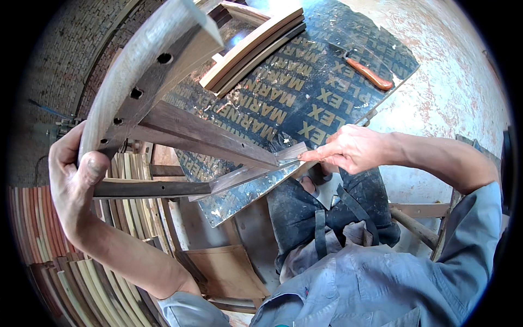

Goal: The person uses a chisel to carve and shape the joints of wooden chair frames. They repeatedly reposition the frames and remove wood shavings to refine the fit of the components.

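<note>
The left hand is bent round the near end of the frame, the thumb lying on its outer edge and the fingers mostly hidden behind the wood; they look closed on it, though how tightly I cannot tell; the right hand has its fingers bunched close together, the foremost ones reaching leftward to the frame's far corner, where the tips meet or almost meet the wood; whether something thin is pinched beneath them I cannot tell.

The frame is dark brown wood, raised at the left and slanting down to the right, so that its far corner comes to the front edge of the table; a thick, pale-edged curved rail with a row of dark holes forms its upper left side; two narrower bars run from that side toward the right hand.

On the table, beyond the frame, curved strips lie side by side; a tool with an orange-brown handle lies apart from them, near the right edge; wood chips are scattered over the dark top; to the left, below the table, stand rows of slats, reddish, brown and pale.
</note>
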Motion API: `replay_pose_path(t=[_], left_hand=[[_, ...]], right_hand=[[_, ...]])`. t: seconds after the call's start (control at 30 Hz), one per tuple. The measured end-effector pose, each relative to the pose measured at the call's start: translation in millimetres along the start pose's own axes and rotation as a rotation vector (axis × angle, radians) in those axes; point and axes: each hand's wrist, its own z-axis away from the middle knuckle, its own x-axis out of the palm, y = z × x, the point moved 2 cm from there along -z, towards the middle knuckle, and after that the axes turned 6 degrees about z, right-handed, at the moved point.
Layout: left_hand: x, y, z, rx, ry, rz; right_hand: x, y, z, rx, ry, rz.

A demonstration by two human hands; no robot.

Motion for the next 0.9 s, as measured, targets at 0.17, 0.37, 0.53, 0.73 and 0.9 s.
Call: replay_pose_path(t=[0.17,0.37,0.53,0.73,0.9], left_hand=[[-1,4,-4,-0.074,-0.018,0.030],[4,6,8,-0.015,0.106,-0.030],[2,10,6,-0.029,0.044,-0.067],[-6,0,15,-0.065,0.098,-0.017],[-4,2,4,-0.047,0.024,0.070]], right_hand=[[-8,5,-2,0.068,-0.051,-0.126],[-28,4,11,-0.016,0.041,0.231],[-32,-2,0,0.004,-0.121,0.375],[-22,9,-12,-0.071,-0.119,0.368],[-13,13,-16,0.043,-0.115,-0.016]])
